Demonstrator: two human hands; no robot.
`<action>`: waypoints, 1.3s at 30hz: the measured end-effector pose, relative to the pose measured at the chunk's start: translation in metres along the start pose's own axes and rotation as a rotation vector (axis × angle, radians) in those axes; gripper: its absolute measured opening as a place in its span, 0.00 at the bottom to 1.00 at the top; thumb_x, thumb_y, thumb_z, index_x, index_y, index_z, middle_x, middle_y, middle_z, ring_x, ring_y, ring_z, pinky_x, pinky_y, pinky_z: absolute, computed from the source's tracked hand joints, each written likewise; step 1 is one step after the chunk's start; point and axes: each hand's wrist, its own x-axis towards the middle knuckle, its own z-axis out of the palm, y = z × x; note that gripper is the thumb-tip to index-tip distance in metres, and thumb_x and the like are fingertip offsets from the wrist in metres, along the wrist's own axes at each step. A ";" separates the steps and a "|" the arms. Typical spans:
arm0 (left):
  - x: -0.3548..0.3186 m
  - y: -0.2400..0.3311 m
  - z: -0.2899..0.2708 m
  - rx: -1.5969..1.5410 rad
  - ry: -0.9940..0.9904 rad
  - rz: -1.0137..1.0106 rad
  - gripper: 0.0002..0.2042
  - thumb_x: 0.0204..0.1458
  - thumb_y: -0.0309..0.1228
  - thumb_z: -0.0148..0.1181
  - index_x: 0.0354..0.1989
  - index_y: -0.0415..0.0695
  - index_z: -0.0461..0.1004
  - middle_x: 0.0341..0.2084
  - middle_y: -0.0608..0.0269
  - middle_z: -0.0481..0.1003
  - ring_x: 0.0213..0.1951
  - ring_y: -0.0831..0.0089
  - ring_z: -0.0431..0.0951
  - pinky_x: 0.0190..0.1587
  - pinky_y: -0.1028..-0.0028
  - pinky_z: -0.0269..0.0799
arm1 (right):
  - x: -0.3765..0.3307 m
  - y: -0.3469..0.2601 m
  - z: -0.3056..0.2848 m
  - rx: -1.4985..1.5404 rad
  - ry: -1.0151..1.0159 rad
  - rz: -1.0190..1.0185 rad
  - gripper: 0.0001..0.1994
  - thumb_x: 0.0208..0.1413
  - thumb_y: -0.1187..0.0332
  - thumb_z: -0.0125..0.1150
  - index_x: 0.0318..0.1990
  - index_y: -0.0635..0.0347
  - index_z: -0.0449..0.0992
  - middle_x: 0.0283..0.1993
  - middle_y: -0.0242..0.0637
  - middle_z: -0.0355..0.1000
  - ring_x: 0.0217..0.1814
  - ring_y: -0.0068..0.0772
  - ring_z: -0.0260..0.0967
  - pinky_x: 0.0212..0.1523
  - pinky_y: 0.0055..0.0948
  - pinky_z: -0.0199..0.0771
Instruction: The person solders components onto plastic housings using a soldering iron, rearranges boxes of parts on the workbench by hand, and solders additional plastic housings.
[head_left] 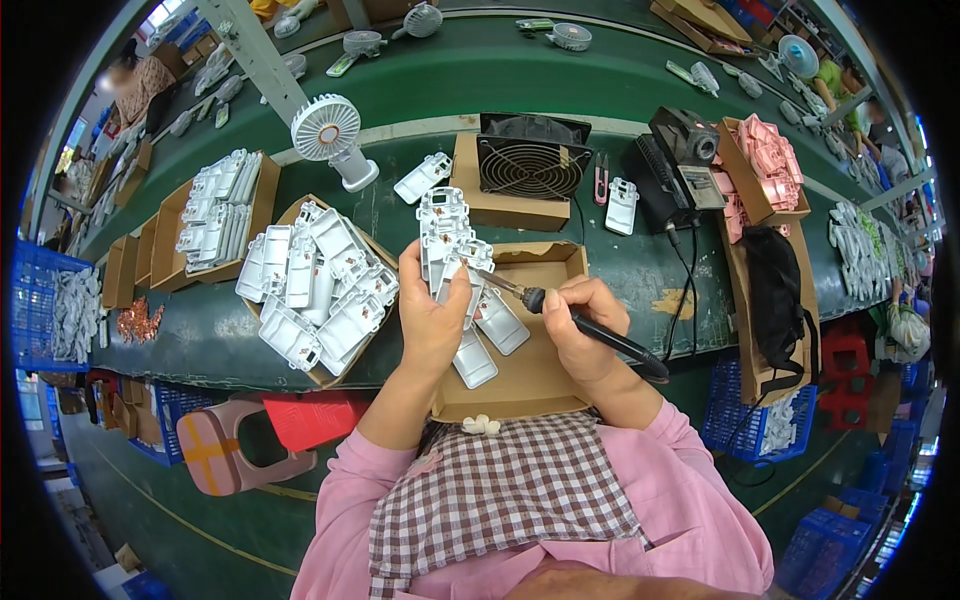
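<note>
My left hand (432,318) grips a fanned stack of white plastic parts (446,232) with small copper bits on them, held upright over a shallow cardboard box (530,385). My right hand (582,325) holds a black soldering iron (590,327) like a pen. Its metal tip (492,281) touches the white parts near my left thumb. Two more white parts (490,335) lie in the box under my hands.
A cardboard tray of white housings (318,288) sits to my left, another tray (215,215) farther left. A white desk fan (330,135), a black fan on a box (528,165), a black control unit (680,160) and a box of pink parts (768,165) stand behind. Other people work beyond the green belt.
</note>
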 end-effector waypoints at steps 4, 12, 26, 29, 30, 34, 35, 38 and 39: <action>0.001 -0.005 -0.003 0.079 0.018 0.033 0.21 0.54 0.19 0.53 0.55 0.36 0.55 0.38 0.62 0.70 0.32 0.82 0.72 0.26 0.81 0.74 | 0.001 -0.005 0.000 0.001 -0.037 0.031 0.06 0.52 0.79 0.60 0.28 0.64 0.68 0.25 0.33 0.69 0.24 0.16 0.60 0.26 0.18 0.60; -0.001 0.004 0.002 0.025 0.021 0.008 0.22 0.53 0.20 0.53 0.55 0.36 0.55 0.38 0.61 0.70 0.32 0.82 0.72 0.26 0.81 0.74 | -0.001 -0.001 -0.001 0.005 -0.006 -0.006 0.06 0.52 0.78 0.60 0.29 0.64 0.68 0.25 0.34 0.69 0.22 0.17 0.61 0.23 0.18 0.62; -0.001 -0.002 -0.002 0.108 -0.004 0.012 0.21 0.52 0.19 0.53 0.54 0.37 0.57 0.36 0.60 0.72 0.27 0.81 0.72 0.27 0.80 0.71 | 0.001 -0.003 0.001 0.022 0.000 0.029 0.06 0.53 0.80 0.58 0.28 0.64 0.67 0.24 0.35 0.68 0.20 0.17 0.61 0.22 0.17 0.61; -0.002 0.002 0.000 0.104 -0.009 -0.014 0.20 0.52 0.19 0.53 0.54 0.37 0.57 0.35 0.61 0.72 0.26 0.81 0.72 0.27 0.80 0.71 | 0.001 -0.003 0.002 0.025 -0.002 0.036 0.06 0.53 0.80 0.58 0.28 0.64 0.67 0.24 0.35 0.68 0.20 0.16 0.62 0.22 0.17 0.61; -0.002 0.005 0.001 0.103 -0.010 -0.014 0.20 0.52 0.19 0.53 0.54 0.37 0.57 0.35 0.61 0.72 0.26 0.81 0.72 0.27 0.80 0.71 | 0.000 -0.003 0.002 0.037 0.003 0.041 0.06 0.53 0.80 0.58 0.28 0.64 0.67 0.24 0.35 0.68 0.20 0.16 0.61 0.22 0.17 0.61; -0.004 0.010 0.004 0.099 -0.004 -0.033 0.19 0.53 0.19 0.53 0.53 0.38 0.58 0.35 0.62 0.72 0.26 0.82 0.71 0.25 0.81 0.70 | 0.000 -0.002 0.001 0.017 -0.010 0.039 0.06 0.53 0.80 0.58 0.28 0.64 0.67 0.24 0.34 0.68 0.21 0.16 0.61 0.22 0.17 0.61; -0.004 0.010 0.004 0.104 -0.001 -0.033 0.19 0.53 0.18 0.53 0.53 0.38 0.58 0.35 0.62 0.71 0.25 0.82 0.71 0.24 0.81 0.70 | 0.000 -0.002 0.001 0.017 -0.010 0.039 0.06 0.53 0.80 0.58 0.28 0.64 0.67 0.24 0.34 0.68 0.21 0.16 0.61 0.22 0.17 0.61; -0.001 0.003 0.000 0.121 -0.003 0.014 0.20 0.53 0.19 0.53 0.54 0.38 0.57 0.35 0.61 0.72 0.26 0.82 0.72 0.24 0.81 0.71 | 0.001 -0.001 0.001 -0.003 -0.018 0.030 0.06 0.53 0.79 0.59 0.28 0.64 0.67 0.24 0.34 0.68 0.21 0.16 0.61 0.22 0.17 0.60; -0.002 0.003 0.000 0.122 -0.003 0.014 0.20 0.53 0.19 0.53 0.54 0.38 0.57 0.35 0.61 0.72 0.26 0.82 0.72 0.24 0.81 0.71 | 0.001 -0.002 0.000 -0.020 -0.020 0.036 0.06 0.53 0.77 0.60 0.28 0.63 0.68 0.24 0.34 0.69 0.22 0.16 0.61 0.23 0.18 0.62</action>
